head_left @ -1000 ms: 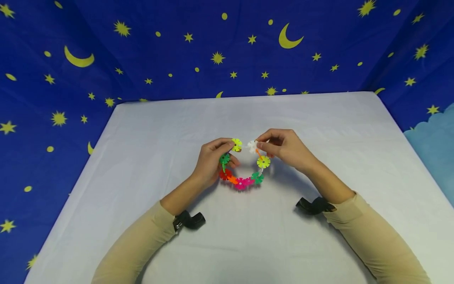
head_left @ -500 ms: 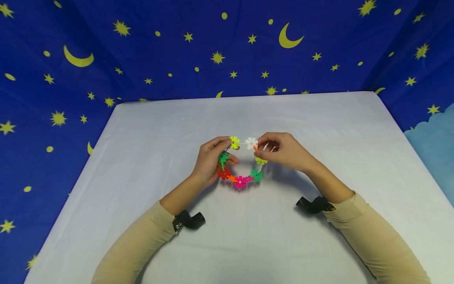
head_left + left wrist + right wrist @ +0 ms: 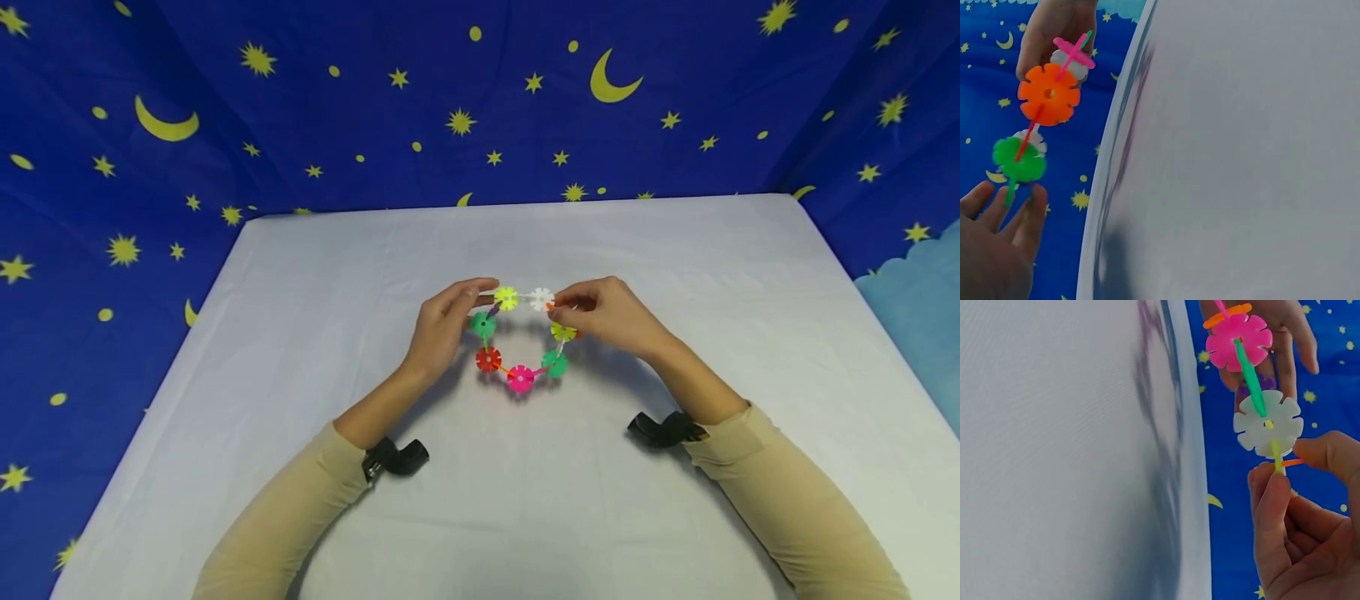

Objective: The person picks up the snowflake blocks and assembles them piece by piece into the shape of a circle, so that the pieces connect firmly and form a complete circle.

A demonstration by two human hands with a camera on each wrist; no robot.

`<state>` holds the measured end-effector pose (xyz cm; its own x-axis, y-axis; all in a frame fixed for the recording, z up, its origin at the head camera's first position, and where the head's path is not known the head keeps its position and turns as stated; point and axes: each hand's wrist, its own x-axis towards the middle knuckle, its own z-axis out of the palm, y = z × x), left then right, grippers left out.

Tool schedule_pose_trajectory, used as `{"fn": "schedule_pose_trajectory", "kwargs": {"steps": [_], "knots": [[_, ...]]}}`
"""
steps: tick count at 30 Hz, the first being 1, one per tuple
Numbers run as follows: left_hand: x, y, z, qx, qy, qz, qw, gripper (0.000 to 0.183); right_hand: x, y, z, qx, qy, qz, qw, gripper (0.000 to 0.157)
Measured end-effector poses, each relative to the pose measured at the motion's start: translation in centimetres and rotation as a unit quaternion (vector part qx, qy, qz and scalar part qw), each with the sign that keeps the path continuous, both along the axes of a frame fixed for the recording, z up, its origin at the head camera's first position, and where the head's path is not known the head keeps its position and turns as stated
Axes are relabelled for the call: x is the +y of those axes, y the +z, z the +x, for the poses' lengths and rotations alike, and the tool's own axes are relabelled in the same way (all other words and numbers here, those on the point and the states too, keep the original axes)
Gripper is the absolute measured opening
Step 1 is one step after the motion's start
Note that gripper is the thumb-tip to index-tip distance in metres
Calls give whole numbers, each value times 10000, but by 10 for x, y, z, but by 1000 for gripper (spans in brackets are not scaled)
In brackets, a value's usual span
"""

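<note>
A closed ring of plastic snowflake discs [image 3: 514,384] hangs between both hands over the table, its flower-shaped pieces slotted together in several colours. At its right side my right hand [image 3: 613,318] pinches an orange disc edge beside the white disc [image 3: 546,303] and a yellow one [image 3: 563,332]. The right wrist view shows thumb and fingertips closed on that spot below a whitish disc [image 3: 1285,420]. My left hand [image 3: 442,332] lies along the ring's left side, fingers extended near the green disc [image 3: 478,330]. In the left wrist view its fingers are spread just below a green disc [image 3: 1027,167].
A white-covered table [image 3: 525,508] lies beneath the hands. Blue cloth [image 3: 375,117] with yellow stars and moons stands behind it and at the sides. Black wrist devices [image 3: 405,458] stick out from both sleeves.
The left thumb and fingers have let go of the yellow disc and loosened. The right fingers have shifted from the white disc down to the orange one. The ring now looks rounder and more spread.
</note>
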<state>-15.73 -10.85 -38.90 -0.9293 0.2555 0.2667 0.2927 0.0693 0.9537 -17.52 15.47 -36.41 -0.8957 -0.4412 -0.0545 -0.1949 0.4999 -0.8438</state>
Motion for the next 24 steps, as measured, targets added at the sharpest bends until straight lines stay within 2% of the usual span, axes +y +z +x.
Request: {"fn": "schedule_pose_trajectory", "kwargs": {"steps": [3,5,7,10,12,14,16,18,20,24], "knots": [[-4,-1,-1,103,-138,-790,9967,40,2,-4,-2,-118,-47,116,9999,40],[-6,0,-1,293,-332,-1551,9869,43,2,-5,-3,-230,-52,167,9996,40],[-8,0,-1,594,-508,-2395,9677,49,3,-7,-5,-303,-52,171,9994,41],[-9,2,-1,1006,-714,-3507,9283,64,3,-10,-6,-315,-60,162,9994,41],[-8,2,-1,1090,-783,-4075,9033,78,4,-12,-7,-267,-78,203,9994,40],[-8,2,-1,1074,-864,-4506,8820,92,4,-15,-8,-227,-62,263,9994,39],[-8,1,-1,1030,-980,-4791,8661,102,4,-17,-8,-166,-43,352,9992,39],[-8,0,-1,1028,-1066,-4924,8577,106,4,-19,-9,-79,-46,429,9990,39],[-8,0,-1,1043,-1108,-4961,8548,105,4,-19,-9,10,-73,513,9987,38],[-10,0,-2,1099,-1103,-4923,8564,100,4,-21,-10,101,-16,667,9977,35]]}}
